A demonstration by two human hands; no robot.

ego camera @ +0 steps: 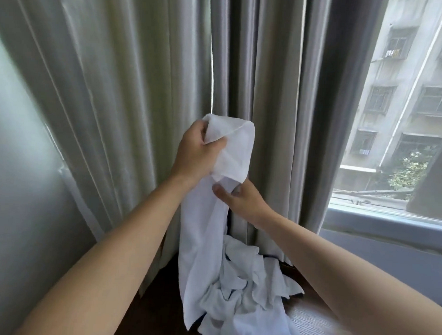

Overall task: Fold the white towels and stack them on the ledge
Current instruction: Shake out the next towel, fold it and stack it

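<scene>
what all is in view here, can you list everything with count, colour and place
held towel: one, white, lifted in front of the curtains, hanging down to the pile
towel pile: number unclear, white, crumpled on the ledge
ledge: one, dark brown wood, bottom of view
curtains: grey-green, pleated, across left and centre
window: one, right side, grey building and a green bush outside
wall: pale, far left
left hand: one, grips the towel's top end
right hand: one, pinches the towel lower down
</scene>
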